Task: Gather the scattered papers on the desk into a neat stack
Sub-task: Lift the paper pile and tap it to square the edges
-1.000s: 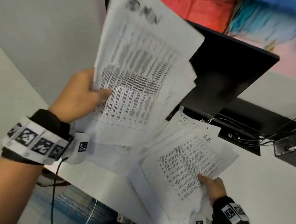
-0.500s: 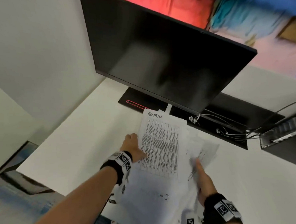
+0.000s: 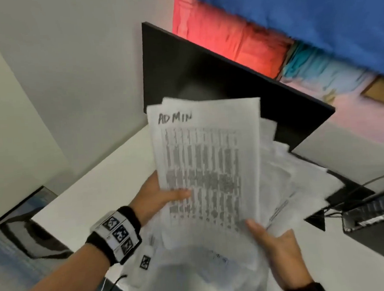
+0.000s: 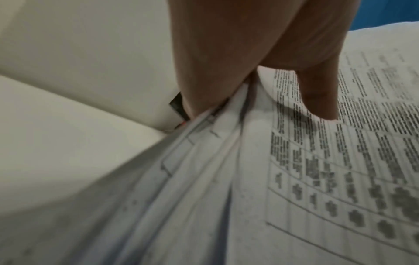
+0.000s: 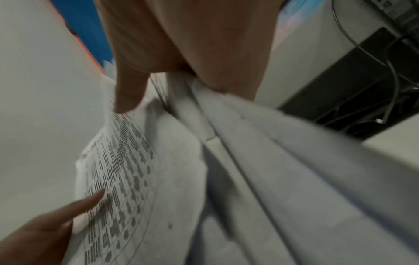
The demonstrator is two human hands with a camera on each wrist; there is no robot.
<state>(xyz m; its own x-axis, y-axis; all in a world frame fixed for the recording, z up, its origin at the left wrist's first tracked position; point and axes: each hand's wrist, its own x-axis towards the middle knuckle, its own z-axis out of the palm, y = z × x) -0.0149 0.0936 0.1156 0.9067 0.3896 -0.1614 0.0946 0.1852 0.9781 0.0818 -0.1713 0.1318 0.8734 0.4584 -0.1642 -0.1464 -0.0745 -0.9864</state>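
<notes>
A loose bundle of printed papers (image 3: 210, 166) is held up above the white desk (image 3: 103, 180), its top sheet headed "ADMIN" and covered in table text. My left hand (image 3: 160, 199) grips the bundle's left edge, thumb lying across the print. In the left wrist view that thumb (image 4: 317, 93) presses the top sheet of the papers (image 4: 249, 179) and several sheet edges fan out below. My right hand (image 3: 276, 248) grips the lower right edge, thumb on top. The right wrist view shows the right thumb (image 5: 129, 91) on the papers (image 5: 226, 179). Sheets on the right splay out unevenly.
A black monitor (image 3: 204, 72) stands right behind the papers. Cables and a dark box (image 3: 370, 211) sit at the desk's right. A dark chair (image 3: 30, 234) lies beyond the desk's left front edge. White walls close the left side.
The papers lay on the desk under both hands half a second ago; now both hands have lifted them as one bundle toward the camera.
</notes>
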